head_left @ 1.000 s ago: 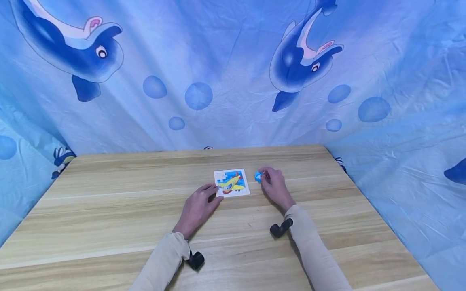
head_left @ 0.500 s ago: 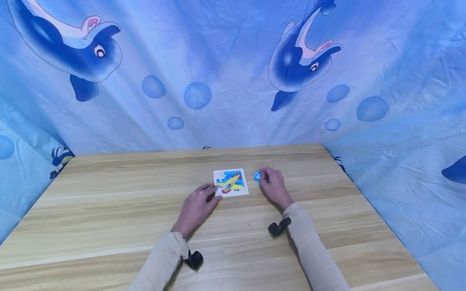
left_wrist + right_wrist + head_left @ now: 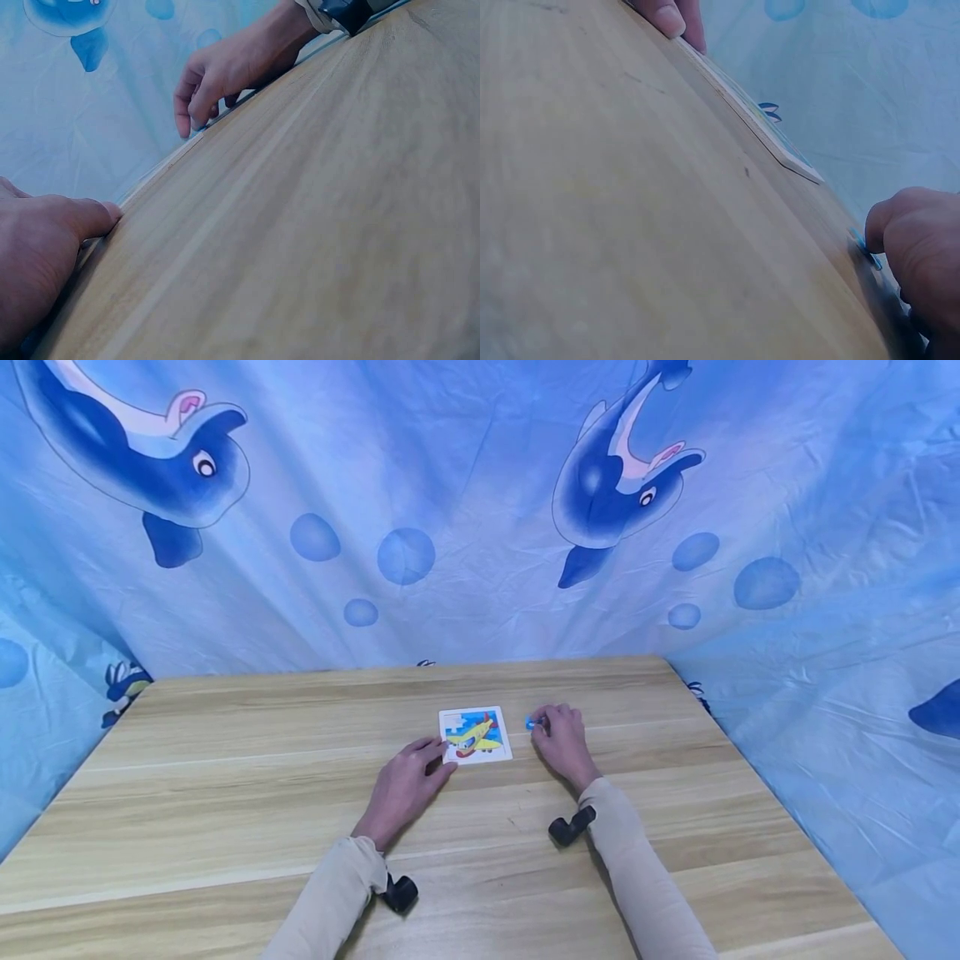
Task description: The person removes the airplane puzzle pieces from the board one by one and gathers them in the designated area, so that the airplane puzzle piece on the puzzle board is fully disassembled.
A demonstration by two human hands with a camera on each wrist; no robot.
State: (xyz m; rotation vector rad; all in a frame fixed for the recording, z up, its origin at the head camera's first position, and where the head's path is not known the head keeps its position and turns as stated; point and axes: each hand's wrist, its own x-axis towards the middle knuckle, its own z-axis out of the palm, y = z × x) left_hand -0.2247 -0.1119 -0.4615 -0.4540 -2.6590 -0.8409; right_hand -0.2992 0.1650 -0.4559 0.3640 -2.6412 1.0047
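A square jigsaw puzzle (image 3: 483,759) with a white frame lies flat on the table, showing a yellow and red airplane on blue. Its upper left part has a white, piece-shaped gap. My left hand (image 3: 403,783) holds the frame at its lower left corner, thumb on the near edge and fingers along the left side. To the right of the frame, my right hand (image 3: 564,742) pinches a small blue puzzle piece (image 3: 530,724), mostly covered by the fingertips. In the right wrist view the piece (image 3: 865,249) appears edge-on, tilted, beneath the fingers.
The wooden table (image 3: 480,877) extends around both hands. A blue curtain (image 3: 465,610) with dolphins and bubbles hangs behind it and along the sides. Black cameras (image 3: 572,827) sit on both wrists.
The blue piece has turned in the right fingers and now shows less of its face. The right hand has shifted only slightly. The left hand and puzzle stay in place.
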